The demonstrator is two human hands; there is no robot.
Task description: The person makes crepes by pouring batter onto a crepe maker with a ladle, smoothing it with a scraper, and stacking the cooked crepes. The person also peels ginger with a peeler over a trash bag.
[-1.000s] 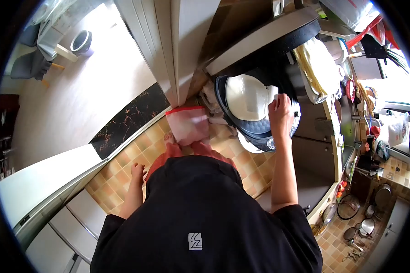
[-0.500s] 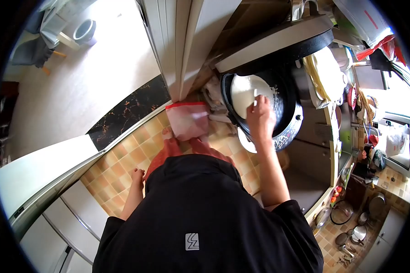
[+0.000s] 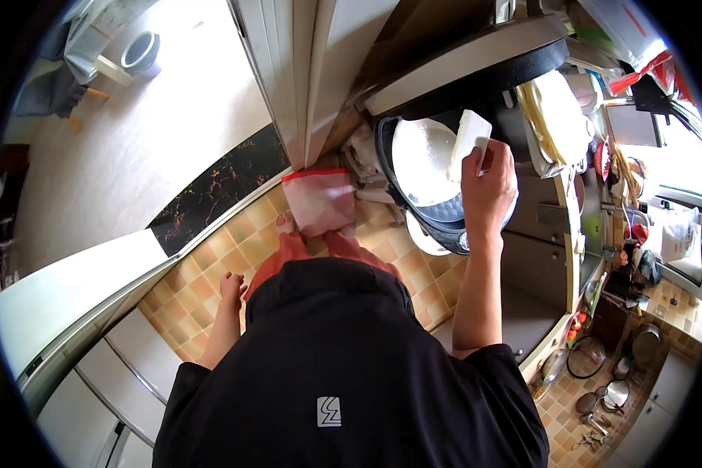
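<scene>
My right hand (image 3: 489, 183) grips a white, flat-sided scoop-like piece (image 3: 469, 142); its exact kind is unclear. It is raised over the right edge of a white round bowl-like thing (image 3: 421, 160), which has a speckled, wet-looking surface. This sits inside a large black round container (image 3: 384, 148), whose front right part is hidden by my hand. Behind it a thick lid (image 3: 476, 66) with a dark underside stands tilted up. My left hand (image 3: 232, 288) hangs low at my side, fingers loosely curled and slightly apart, with nothing visible in it.
A pinkish bag (image 3: 317, 203) with a red top edge stands on the tiled floor (image 3: 203, 304) before my feet. Grey cabinets (image 3: 530, 265) are at right. White dishes (image 3: 558, 121) stand beside the lid. A door frame (image 3: 304, 86) rises at the left of the container.
My right hand has lifted and moved right, out from over the white round thing. The white piece in it shows more fully now. My left hand has barely moved.
</scene>
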